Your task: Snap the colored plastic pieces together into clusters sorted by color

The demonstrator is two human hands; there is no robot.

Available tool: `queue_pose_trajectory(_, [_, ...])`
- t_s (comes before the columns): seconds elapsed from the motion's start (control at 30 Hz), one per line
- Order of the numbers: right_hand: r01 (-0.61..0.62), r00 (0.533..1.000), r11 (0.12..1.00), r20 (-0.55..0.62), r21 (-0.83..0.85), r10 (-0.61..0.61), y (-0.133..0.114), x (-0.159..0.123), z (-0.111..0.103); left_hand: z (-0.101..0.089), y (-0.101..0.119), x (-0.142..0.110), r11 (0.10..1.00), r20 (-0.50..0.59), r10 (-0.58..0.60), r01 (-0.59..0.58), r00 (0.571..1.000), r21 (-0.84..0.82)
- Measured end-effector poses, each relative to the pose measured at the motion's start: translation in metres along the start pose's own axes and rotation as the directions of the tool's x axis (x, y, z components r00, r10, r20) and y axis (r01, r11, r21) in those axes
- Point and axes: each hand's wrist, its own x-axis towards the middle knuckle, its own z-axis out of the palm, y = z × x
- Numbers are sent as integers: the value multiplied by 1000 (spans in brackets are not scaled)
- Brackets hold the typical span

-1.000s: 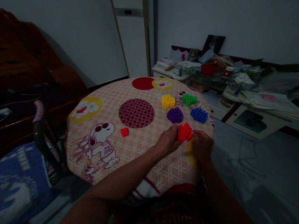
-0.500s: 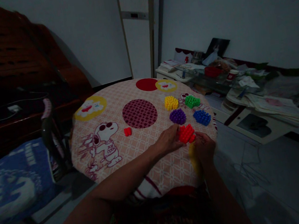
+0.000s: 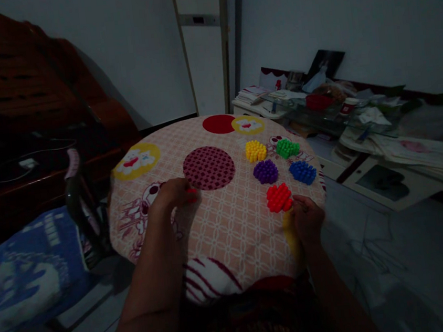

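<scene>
On the left part of the round table, my left hand has its fingers curled round a small red plastic piece, partly covered by them. My right hand is closed, its fingertips at the right edge of a cluster of red bead-like pieces. Whether that cluster is lifted off the cloth I cannot tell. Just beyond it lie a purple cluster and a blue cluster. Farther back are a yellow cluster and a green cluster.
A patterned cloth covers the round table. A folding chair with a blue seat stands at the left, before a dark wooden bench. To the right, a low cabinet carries papers, bags and a cup.
My left hand has left the red cluster and moved across to the left, to the small red piece. My right hand stays at the cluster's right edge. The view has shifted slightly.
</scene>
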Motion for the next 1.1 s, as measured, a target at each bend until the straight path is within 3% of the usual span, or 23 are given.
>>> queue_pose_trajectory(0.2, [-2,1000,1000,11,13,2,3,0,0,12,40,3,977,-56,192,-196,980,-78])
queue_pose_trajectory(0.33, [-21,1000,1000,21,16,20,2,0,0,24,81,0,825,-149,445,-469,883,-315])
queue_pose_trajectory(0.43, [-28,1000,999,13,19,28,0,0,1,34,111,-7,731,-191,516,-545,835,-410])
queue_pose_trajectory(0.57, [-27,1000,999,11,26,27,-1,0,1,45,141,-12,688,-150,564,-562,812,-458])
queue_pose_trajectory(0.67, [-18,1000,1000,4,16,18,-2,0,0,51,154,-10,705,-131,577,-572,806,-418])
queue_pose_trajectory(0.83, [-13,1000,1000,14,22,12,-1,0,0,60,174,-5,784,-98,534,-535,840,-315])
queue_pose_trajectory(0.97, [-13,1000,1000,12,7,13,-1,0,1,61,180,-7,769,-75,492,-473,867,-430])
queue_pose_trajectory(1.1, [-16,1000,1000,16,10,16,-2,-1,1,63,172,-9,738,31,484,-388,875,-552])
